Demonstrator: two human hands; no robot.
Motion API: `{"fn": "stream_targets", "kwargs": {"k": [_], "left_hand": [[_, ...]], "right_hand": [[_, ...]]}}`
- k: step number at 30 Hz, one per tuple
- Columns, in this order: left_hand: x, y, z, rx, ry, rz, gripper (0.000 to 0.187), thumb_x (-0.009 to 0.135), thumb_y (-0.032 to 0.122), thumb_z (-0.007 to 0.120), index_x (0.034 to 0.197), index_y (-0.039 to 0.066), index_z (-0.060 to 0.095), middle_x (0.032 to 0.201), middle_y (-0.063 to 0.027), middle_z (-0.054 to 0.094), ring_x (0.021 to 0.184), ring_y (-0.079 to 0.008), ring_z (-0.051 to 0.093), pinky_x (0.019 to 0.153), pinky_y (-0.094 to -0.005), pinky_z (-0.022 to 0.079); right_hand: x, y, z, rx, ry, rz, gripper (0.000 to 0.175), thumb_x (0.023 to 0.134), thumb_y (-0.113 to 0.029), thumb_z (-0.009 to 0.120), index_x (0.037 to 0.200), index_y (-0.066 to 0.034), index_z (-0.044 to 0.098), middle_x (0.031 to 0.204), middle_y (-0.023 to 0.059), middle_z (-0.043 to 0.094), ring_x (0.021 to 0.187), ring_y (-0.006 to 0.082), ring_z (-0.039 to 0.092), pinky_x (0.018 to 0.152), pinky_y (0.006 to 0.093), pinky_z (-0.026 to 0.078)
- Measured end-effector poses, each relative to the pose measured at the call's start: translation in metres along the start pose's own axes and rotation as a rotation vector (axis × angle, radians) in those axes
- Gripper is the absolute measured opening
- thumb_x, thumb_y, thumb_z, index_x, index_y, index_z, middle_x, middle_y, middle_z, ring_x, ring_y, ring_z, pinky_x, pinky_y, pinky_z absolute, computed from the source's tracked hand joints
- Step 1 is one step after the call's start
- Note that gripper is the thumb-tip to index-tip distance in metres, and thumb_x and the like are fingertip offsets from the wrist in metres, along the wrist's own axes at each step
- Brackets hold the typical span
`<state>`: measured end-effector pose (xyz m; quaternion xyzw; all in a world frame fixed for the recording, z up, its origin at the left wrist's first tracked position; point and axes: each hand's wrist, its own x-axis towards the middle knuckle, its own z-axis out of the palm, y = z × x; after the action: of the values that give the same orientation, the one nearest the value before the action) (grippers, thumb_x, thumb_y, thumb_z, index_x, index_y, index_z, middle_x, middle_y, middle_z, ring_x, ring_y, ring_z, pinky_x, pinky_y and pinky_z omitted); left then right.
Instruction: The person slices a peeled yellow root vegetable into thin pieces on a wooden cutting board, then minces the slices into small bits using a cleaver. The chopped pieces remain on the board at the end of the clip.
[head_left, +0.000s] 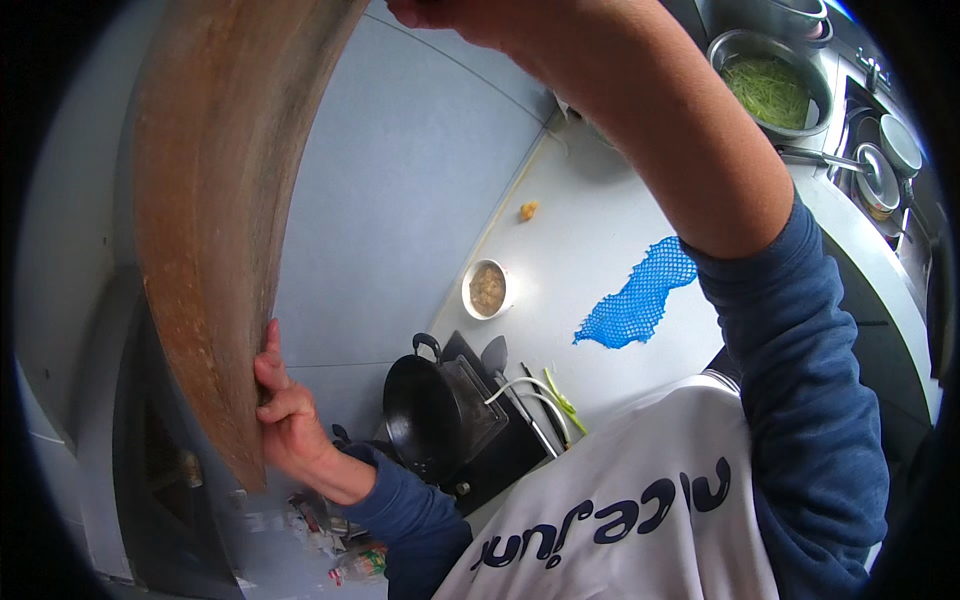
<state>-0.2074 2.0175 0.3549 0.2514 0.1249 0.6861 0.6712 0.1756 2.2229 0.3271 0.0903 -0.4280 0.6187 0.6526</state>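
Observation:
A large wooden board (217, 202), raised close to the camera, fills the left side of the view. My left hand (294, 420) grips its edge near the low, pointed-looking end; some fingertips are hidden by the wood. Only part of my right hand (442, 15) shows, at the top rim near the board's upper edge. Its fingers are mostly cut off, so its hold cannot be told. Below my forearm, a blue mesh net (637, 296) lies on the white countertop (555, 300). Beside the wall stands a white bowl (486, 289) with brownish contents, and a small yellowish piece (529, 211) lies above it.
A black wok (424, 412) sits tilted by the stove, beside a spatula (495, 356) and green stalks (564, 401). At upper right are a metal pot of green shreds in water (769, 90) and a sink holding bowls (900, 146). A plastic bottle (364, 562) is at lower left.

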Motion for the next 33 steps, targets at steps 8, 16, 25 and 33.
{"fn": "stream_targets", "kwargs": {"k": [8,16,25,33], "left_hand": [[0.009,-0.008,0.001,0.042,-0.001,0.028,0.092,0.1,0.038,0.05,0.155,0.002,-0.015,0.137,-0.0301,0.045,0.12,-0.0466,0.059,0.062,-0.0336,0.062],[0.028,-0.024,0.008,-0.118,0.068,0.112,0.093,0.097,0.026,0.059,0.154,-0.005,-0.008,0.156,-0.0261,0.03,0.124,-0.0501,0.053,0.065,-0.0344,0.065],[0.05,-0.03,0.014,-0.017,-0.005,0.163,0.073,0.098,0.021,0.055,0.152,-0.007,0.016,0.154,-0.0275,0.033,0.13,-0.051,0.047,0.07,-0.0425,0.066],[0.045,-0.016,0.006,0.073,-0.033,0.119,0.058,0.099,0.021,0.05,0.147,-0.007,0.035,0.157,-0.0281,0.029,0.135,-0.0504,0.042,0.072,-0.0424,0.065]], "right_hand": [[0.029,0.053,0.031,0.175,0.427,-0.106,0.074,0.104,-0.061,0.018,0.156,-0.0095,0.027,0.165,0.0092,0.019,0.146,0.0273,0.026,0.12,0.0417,0.021],[0.066,0.114,0.052,0.693,0.165,-0.139,0.091,0.096,-0.074,0.01,0.159,-0.0085,0.017,0.167,0.0096,0.013,0.153,0.0294,0.011,0.124,0.0451,0.012],[-0.008,0.15,0.14,0.764,0.102,0.268,0.089,0.099,-0.072,0.015,0.157,-0.0047,0.021,0.166,0.0139,0.014,0.152,0.0302,0.01,0.123,0.0442,0.012],[-0.045,0.111,0.127,0.915,-0.036,0.364,0.085,0.103,-0.064,0.026,0.149,0.007,0.03,0.146,0.0227,0.042,0.13,0.0303,0.043,0.113,0.0423,0.032]]}}
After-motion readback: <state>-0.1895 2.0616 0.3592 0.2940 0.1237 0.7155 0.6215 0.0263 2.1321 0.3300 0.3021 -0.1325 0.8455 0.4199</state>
